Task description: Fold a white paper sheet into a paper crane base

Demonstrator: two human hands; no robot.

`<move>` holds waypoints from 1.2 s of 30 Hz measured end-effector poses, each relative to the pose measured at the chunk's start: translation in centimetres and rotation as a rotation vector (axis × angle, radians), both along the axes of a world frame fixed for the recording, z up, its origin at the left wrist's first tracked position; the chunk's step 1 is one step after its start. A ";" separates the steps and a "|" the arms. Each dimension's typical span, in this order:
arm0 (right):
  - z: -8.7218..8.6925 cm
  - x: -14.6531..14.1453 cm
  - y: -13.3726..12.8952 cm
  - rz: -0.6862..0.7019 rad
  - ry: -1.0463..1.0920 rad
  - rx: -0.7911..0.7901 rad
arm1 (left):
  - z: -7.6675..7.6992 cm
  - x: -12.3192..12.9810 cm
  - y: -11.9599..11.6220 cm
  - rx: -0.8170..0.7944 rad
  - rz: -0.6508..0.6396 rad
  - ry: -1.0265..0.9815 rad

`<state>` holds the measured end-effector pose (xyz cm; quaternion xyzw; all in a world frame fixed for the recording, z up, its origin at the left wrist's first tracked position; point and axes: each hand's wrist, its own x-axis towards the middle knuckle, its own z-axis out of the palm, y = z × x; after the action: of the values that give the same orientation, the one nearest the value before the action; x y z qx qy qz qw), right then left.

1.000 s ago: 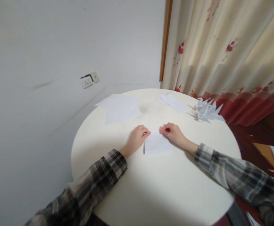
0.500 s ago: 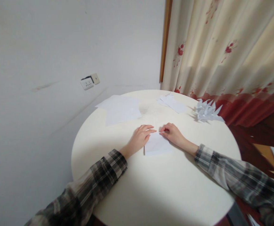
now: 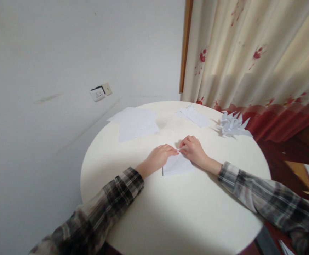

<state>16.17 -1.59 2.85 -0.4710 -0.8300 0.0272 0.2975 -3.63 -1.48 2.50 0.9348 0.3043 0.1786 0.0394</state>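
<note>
Your small white paper sheet lies on the round white table, in front of you, between and just on the near side of your hands. Near edge faces you; a thin dark shadow runs down its left edge.

Your left hand is over the sheet's far left part: fingers pressed together, stretched to the right, tips down at the far edge. Thumb is mostly hidden, so can't tell if it grips anything.

Your right hand is at the far right part, index and thumb curved toward each other by the far edge. Too small to tell whether they pinch the paper. Fingertips of both hands are close together.

Both your arms are in plaid sleeves.

Past your left hand: large white paper sheets, overlapping. Past your right: smaller paper pieces, stacked askew, and farther right a cluster of pointed folded-paper shapes near the table's rim.

Behind: wall socket on your left, floral curtain on your right.
</note>
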 end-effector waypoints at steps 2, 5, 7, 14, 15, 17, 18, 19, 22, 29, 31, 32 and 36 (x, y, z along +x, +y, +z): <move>0.2 -0.3 -0.5 0.102 -0.053 0.052 | 0.2 0.1 -0.2 0.016 0.005 0.029; 0.5 -0.6 -1.0 0.263 -0.070 0.019 | 0.5 0.3 -0.6 0.055 0.028 0.081; 0.6 -0.7 -1.1 0.308 -0.074 -0.017 | 0.6 0.3 -0.8 0.079 0.032 0.103; 0.9 -0.5 -0.8 0.342 -0.153 -0.037 | 0.3 0.4 -1.0 0.112 0.047 0.091; 1.0 -0.5 -0.8 0.345 -0.150 -0.048 | 0.4 0.5 -1.1 0.101 0.050 0.085; 1.1 -0.3 -0.6 0.350 -0.136 -0.078 | 0.7 0.5 -1.4 0.080 0.056 0.066; 1.2 -0.2 -0.6 0.354 -0.130 -0.096 | 0.9 0.5 -1.6 0.068 0.050 0.061; 1.3 0.0 -0.5 0.360 -0.125 -0.114 | 1.2 0.4 -1.8 0.056 0.041 0.056; 1.5 0.3 -0.3 0.389 -0.116 -0.165 | 2.0 0.3 -2.3 -0.002 0.009 0.056; 1.9 0.9 0.0 0.427 -0.124 -0.243 | 2.2 0.1 -2.4 -0.059 -0.021 0.067; 2.1 0.9 -0.2 0.422 -0.140 -0.257 | 2.2 0.0 -2.4 -0.066 -0.030 0.067; 2.2 0.9 -0.3 0.420 -0.150 -0.264 | 2.2 0.0 -2.4 -0.070 -0.035 0.068; 2.5 0.8 -0.5 0.413 -0.182 -0.278 | 2.4 0.0 -2.4 -0.084 -0.048 0.078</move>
<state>17.00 -2.14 5.31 -0.3285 -0.9202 0.1587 0.1421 -3.61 -3.91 4.85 0.9457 0.2903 0.1279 0.0711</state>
